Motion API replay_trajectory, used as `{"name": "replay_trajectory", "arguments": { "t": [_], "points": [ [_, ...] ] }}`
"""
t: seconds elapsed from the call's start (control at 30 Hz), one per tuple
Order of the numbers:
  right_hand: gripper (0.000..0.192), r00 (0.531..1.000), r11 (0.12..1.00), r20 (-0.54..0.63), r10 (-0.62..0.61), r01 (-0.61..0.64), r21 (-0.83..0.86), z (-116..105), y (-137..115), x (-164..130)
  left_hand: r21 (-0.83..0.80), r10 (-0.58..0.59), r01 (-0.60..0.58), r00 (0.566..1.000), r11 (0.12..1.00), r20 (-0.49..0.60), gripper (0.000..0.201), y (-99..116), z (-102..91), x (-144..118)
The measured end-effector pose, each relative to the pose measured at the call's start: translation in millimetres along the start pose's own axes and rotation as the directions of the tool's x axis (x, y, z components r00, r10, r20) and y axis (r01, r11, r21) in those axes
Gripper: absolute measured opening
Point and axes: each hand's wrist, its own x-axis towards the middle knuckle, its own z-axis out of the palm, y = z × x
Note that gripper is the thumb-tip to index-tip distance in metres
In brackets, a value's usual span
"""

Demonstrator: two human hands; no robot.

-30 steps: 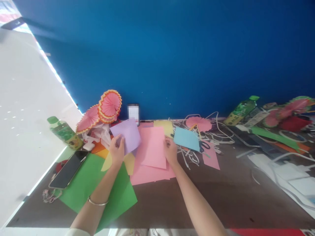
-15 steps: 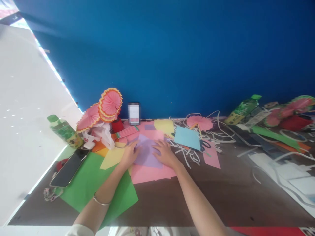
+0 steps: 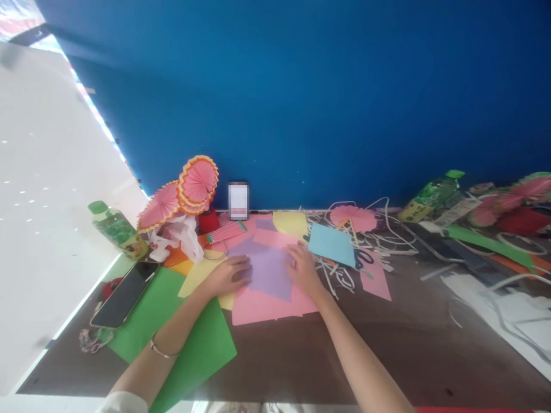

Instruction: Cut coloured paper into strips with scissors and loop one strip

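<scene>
A purple sheet of paper point(image 3: 270, 274) lies on a larger pink sheet point(image 3: 258, 310) in front of me. At its left edge is my left hand point(image 3: 227, 276), with the fingers stretched out, slightly bent, and the thumb apart. My right hand point(image 3: 303, 268) is at the purple sheet's right edge. Its fingers are a little blurred but look loosely spread. I cannot tell whether the fingertips press on the paper. Beneath my left forearm is a green sheet point(image 3: 198, 344), and a yellow sheet point(image 3: 196, 277) shows beside the left hand.
A phone point(image 3: 124, 295) and a green-capped bottle point(image 3: 116, 229) are at the left, near pleated paper fans point(image 3: 198, 180). Another small phone point(image 3: 238, 201) stands against the blue wall. Right of my hands are a light-blue sheet point(image 3: 331, 244), scissors point(image 3: 365, 256) and white paper strips point(image 3: 344, 280).
My hands have moved apart, from lying on the purple sheet to its left and right edges. The purple sheet has turned and sits slightly lower. The view has shifted a little.
</scene>
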Motion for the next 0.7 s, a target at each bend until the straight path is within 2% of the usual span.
{"name": "replay_trajectory", "arguments": {
  "t": [0.07, 0.13, 0.2, 0.3, 0.43, 0.5, 0.6, 0.7],
  "points": [
    [0.030, 0.971, 0.982, -0.148, 0.187, -0.188, 0.014, 1, 9, 11, -0.021, 0.043, -0.044, 0.998, 0.999, -0.034, 0.034, -5, 3.3, -2],
    [0.036, 0.934, 0.941, -0.123, 0.337, -0.333, 0.055, 1, 16, 23, -0.030, 0.061, -0.062, 0.998, 0.998, -0.031, 0.034, -8, 6.0, -2],
    [0.044, 0.910, 0.910, -0.062, 0.411, -0.405, 0.094, 2, 20, 34, -0.023, 0.050, -0.050, 0.999, 0.998, -0.017, 0.035, -8, 7.1, -3],
    [0.043, 0.916, 0.917, -0.070, 0.395, -0.388, 0.095, 5, 17, 42, -0.022, 0.010, -0.010, 1.000, 1.000, 0.008, 0.036, -7, 7.1, -4],
    [0.013, 0.952, 0.952, -0.054, 0.303, -0.299, 0.064, 6, 9, 45, -0.010, 0.020, -0.020, 1.000, 1.000, -0.006, 0.035, -7, 8.3, -4],
    [0.005, 0.968, 0.964, -0.016, 0.252, -0.250, 0.087, 3, 6, 46, 0.005, 0.047, -0.047, 0.998, 0.999, -0.034, 0.032, -8, 9.7, -5],
    [0.008, 0.980, 0.961, 0.046, 0.193, -0.199, 0.193, -6, 3, 49, -0.012, 0.036, -0.039, 0.983, 0.999, -0.178, 0.027, -11, 11.4, -5],
    [0.020, 0.971, 0.858, 0.150, 0.185, -0.234, 0.458, -15, 2, 57, -0.062, -0.056, 0.033, 0.912, 0.998, -0.407, 0.028, -17, 11.3, -5]
  ]
}}
